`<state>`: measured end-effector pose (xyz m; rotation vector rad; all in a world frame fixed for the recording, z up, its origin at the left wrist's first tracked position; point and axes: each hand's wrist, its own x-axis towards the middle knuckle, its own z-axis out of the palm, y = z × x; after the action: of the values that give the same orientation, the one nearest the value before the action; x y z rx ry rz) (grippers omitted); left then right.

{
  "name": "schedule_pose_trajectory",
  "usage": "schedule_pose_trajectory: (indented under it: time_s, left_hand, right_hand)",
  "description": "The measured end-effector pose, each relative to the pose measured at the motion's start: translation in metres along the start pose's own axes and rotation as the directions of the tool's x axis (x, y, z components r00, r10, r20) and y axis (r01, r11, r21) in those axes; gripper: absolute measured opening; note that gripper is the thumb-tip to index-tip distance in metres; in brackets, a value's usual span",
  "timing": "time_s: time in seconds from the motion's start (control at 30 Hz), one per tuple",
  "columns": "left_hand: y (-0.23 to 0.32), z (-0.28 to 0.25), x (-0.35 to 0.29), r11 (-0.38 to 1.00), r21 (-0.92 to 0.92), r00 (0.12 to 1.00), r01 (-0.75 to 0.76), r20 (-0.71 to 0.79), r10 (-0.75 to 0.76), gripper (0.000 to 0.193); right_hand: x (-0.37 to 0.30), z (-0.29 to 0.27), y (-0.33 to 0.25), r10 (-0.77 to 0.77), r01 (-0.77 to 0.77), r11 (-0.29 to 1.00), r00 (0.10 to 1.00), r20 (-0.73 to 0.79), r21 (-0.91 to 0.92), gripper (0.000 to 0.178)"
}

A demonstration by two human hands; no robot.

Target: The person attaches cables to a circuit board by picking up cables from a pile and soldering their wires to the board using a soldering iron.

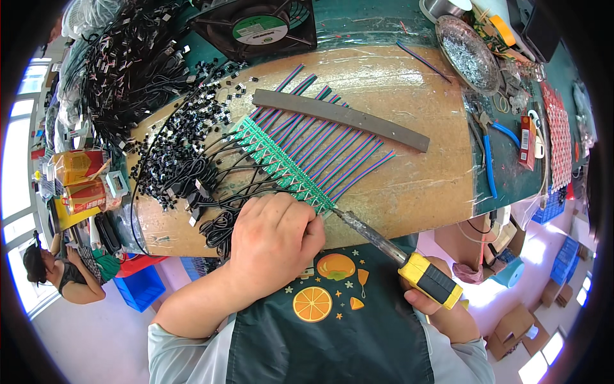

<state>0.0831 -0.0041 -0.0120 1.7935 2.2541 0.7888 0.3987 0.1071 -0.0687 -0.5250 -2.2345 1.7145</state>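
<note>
A long green circuit board strip [281,163] lies slantwise on the brown work board [416,185]. Black cables [240,168] run from its left side, and striped ribbon wires [339,153] fan out from its right side. A grey flat bar [342,118] rests across those wires. My right hand [425,288] grips a soldering iron [384,246] by its yellow and black handle. The iron's tip is at the strip's near end. My left hand [275,233] is closed beside that same end, over the cables; its fingers hide whatever they pinch.
Small black connectors [185,121] are heaped at left, below a cable bundle [115,77]. A black fan [256,29] stands at the back. A dish of metallic scraps [470,54] and blue-handled pliers [489,153] lie at right. A person [67,272] sits far left.
</note>
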Motion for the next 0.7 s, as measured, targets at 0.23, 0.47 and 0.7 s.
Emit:
schedule_pose_trajectory:
  time_s: [0.23, 0.47, 0.7]
  left_hand:
    - [0.0012, 0.0017, 0.0017, 1.000, 0.000, 1.000, -0.019, 0.008, 0.019, 0.020]
    - [0.0005, 0.0030, 0.0014, 1.000, 0.009, 1.000, -0.028, 0.000, 0.028, 0.021]
    - [0.0009, 0.0033, 0.0013, 0.999, 0.010, 0.999, -0.035, 0.008, 0.035, 0.021]
  right_hand:
    - [-0.0048, 0.0008, 0.0040, -0.006, 0.006, 1.000, 1.000, 0.003, -0.015, 0.044]
    - [-0.0022, 0.0013, 0.0024, 0.009, -0.008, 0.999, 1.000, 0.018, -0.033, 0.042]
    - [0.0008, -0.0006, -0.0019, 0.005, -0.005, 1.000, 1.000, 0.000, 0.001, 0.038]
